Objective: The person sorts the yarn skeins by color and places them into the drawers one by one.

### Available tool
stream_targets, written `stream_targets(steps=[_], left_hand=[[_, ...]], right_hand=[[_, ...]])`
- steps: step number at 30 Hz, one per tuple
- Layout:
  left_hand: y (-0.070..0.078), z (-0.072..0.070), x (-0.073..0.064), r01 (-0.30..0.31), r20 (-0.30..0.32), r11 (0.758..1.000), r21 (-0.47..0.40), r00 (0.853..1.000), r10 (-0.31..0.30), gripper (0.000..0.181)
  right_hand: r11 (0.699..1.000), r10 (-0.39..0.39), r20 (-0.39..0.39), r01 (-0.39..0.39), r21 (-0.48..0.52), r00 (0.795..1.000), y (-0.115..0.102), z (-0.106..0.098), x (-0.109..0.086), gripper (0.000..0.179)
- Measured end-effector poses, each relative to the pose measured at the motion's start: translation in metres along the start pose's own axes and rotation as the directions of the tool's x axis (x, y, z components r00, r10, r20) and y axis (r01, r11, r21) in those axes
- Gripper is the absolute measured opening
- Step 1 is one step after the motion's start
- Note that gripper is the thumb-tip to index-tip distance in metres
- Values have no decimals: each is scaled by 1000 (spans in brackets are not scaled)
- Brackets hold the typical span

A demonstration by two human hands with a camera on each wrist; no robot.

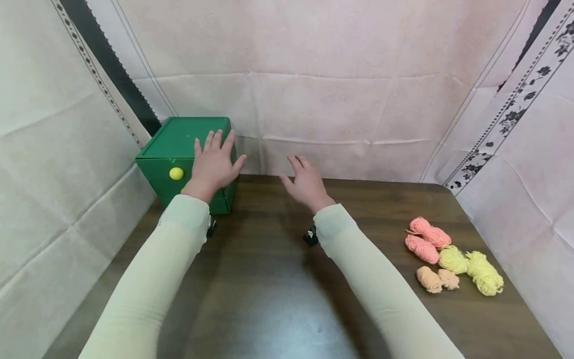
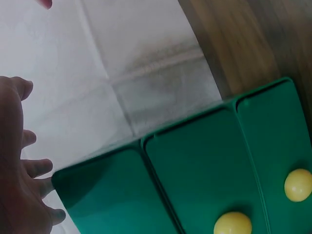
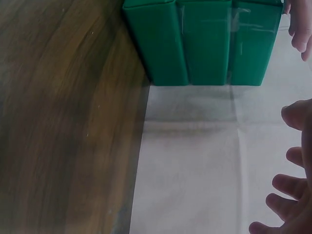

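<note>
A green box of stacked drawers point(image 1: 184, 135) with round yellow knobs point(image 1: 176, 173) stands at the back left of the table. My left hand point(image 1: 213, 167) is spread in front of it and overlaps its right part in the head view. The left wrist view shows two knobs point(image 2: 233, 224) on the drawer fronts, with the fingers point(image 2: 36, 168) stretched out past the box's upper edge and holding nothing. Right of the box, my right hand point(image 1: 308, 184) hovers over the back of the table, fingers extended and apart, without anything in it. The box's side point(image 3: 204, 44) shows in the right wrist view.
Small yarn skeins lie at the table's right: pink ones point(image 1: 422, 248), yellow ones point(image 1: 484, 274) and peach ones point(image 1: 429, 279). Pale cloth point(image 1: 323, 109) hangs behind the dark wooden table point(image 1: 264, 279) and along both sides.
</note>
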State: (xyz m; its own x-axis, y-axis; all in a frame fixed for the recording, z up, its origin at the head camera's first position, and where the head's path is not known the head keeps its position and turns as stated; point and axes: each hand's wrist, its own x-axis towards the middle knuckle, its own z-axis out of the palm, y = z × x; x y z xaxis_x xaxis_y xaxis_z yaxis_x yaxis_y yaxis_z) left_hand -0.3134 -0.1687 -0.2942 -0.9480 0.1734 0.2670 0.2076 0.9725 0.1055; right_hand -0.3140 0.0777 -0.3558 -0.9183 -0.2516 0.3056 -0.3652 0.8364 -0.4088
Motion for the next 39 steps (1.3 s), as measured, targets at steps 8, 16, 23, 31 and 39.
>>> stream_targets(steps=[8, 16, 23, 31, 39], left_hand=[[-21, -11, -3, 49, -8, 998, -29, 999, -49, 76], [-45, -22, -11, 104, 20, 992, -69, 994, -103, 77], [-65, -29, -15, 156, 35, 984, -87, 988, -153, 80], [-87, -29, -18, 211, 27, 973, -93, 977, -209, 83], [-103, -30, -23, 260, -9, 959, -112, 965, -262, 84]], right_hand=[[999, -15, 9, 15, 46, 1000, -18, 12, 9, 64], [992, 3, 42, -8, 128, 999, -32, 24, 16, 70], [982, -12, 38, 5, 187, 999, -41, 30, 22, 70], [979, -30, 59, 18, 202, 998, -52, 32, 23, 69], [977, -23, 64, 9, 212, 998, -59, 35, 27, 69]])
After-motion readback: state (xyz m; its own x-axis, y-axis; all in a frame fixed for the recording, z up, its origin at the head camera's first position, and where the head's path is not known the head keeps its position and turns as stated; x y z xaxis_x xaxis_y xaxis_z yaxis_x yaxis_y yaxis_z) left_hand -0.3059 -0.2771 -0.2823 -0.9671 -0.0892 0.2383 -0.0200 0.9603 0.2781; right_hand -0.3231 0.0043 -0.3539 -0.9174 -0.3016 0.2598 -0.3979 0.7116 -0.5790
